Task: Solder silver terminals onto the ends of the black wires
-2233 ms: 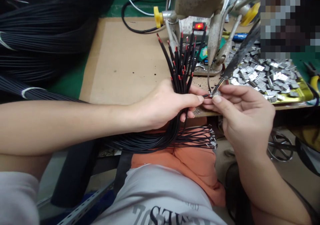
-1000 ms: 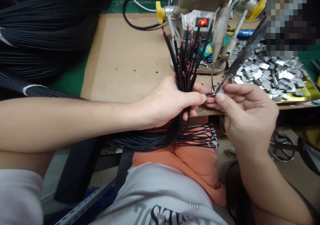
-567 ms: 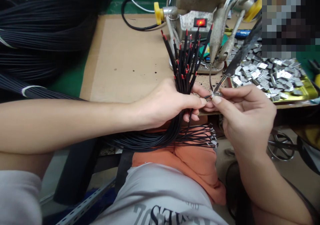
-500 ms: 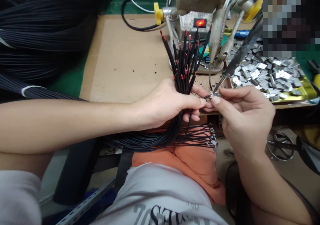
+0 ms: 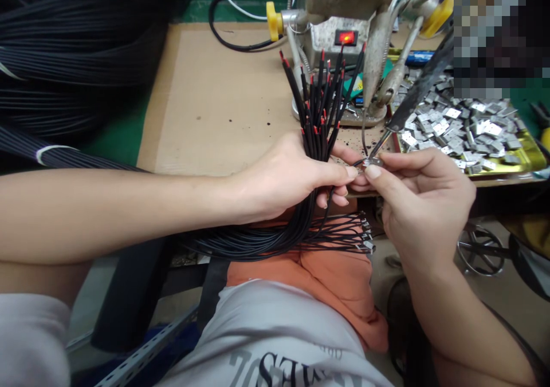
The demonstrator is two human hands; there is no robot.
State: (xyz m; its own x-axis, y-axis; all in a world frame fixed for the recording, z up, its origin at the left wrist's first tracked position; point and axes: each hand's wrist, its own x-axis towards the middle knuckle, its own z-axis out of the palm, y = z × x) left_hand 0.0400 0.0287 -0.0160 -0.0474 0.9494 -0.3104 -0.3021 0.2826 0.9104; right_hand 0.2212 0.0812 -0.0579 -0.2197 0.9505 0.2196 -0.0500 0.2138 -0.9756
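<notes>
My left hand (image 5: 287,178) is closed round a bundle of black wires with red tips (image 5: 320,103), which fan upward out of the fist; its thumb and forefinger also pinch one wire end. My right hand (image 5: 423,198) pinches a small metal connector (image 5: 373,161) against that wire end. The tip of a soldering iron (image 5: 380,143) touches the connector from the upper right. Several wires with connectors on their ends (image 5: 363,238) hang over my lap below the hands.
A yellow tray (image 5: 522,158) heaped with small metal connectors (image 5: 459,132) sits at the right. A soldering stand with a lit red switch (image 5: 346,36) stands at the back of the cardboard-covered bench (image 5: 215,101). Thick bundles of black cable (image 5: 64,60) lie at the left.
Both hands have stayed together at the iron's tip with only slight shifts. The view has wobbled a little.
</notes>
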